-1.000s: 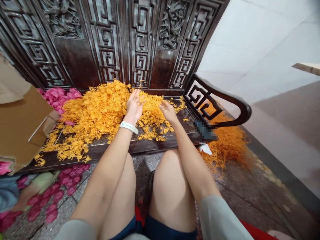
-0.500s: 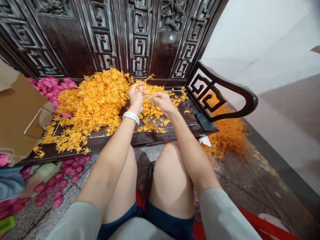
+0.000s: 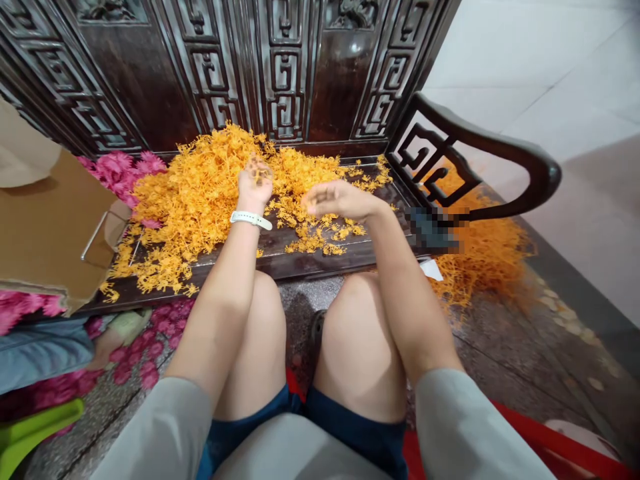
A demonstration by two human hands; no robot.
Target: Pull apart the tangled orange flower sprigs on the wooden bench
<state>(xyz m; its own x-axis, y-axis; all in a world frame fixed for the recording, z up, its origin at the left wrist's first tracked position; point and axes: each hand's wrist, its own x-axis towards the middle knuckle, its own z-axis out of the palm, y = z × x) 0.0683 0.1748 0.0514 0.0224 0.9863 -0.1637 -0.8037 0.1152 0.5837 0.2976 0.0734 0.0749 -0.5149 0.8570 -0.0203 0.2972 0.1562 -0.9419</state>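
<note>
Head camera looks down on a dark carved wooden bench (image 3: 280, 263) heaped with small orange sprigs (image 3: 195, 207), which also spill over its far end onto the floor (image 3: 480, 267). The left hand (image 3: 255, 180), wearing a white watch (image 3: 250, 220), is raised above the heap with its fingers (image 3: 261, 163) curled inward and bunched, a few orange bits showing against them; whether they pinch anything is hard to tell. The right hand (image 3: 340, 200) hangs just above the sprigs, fingers loosely curled toward the thumb, and no grip shows. Left of the heap stands a cardboard box (image 3: 50, 227), its contents hidden, with pink flowers (image 3: 125, 170) beside it. More pink flowers (image 3: 145, 347) lie on the floor, near a red plastic tub rim (image 3: 550, 427)
</note>
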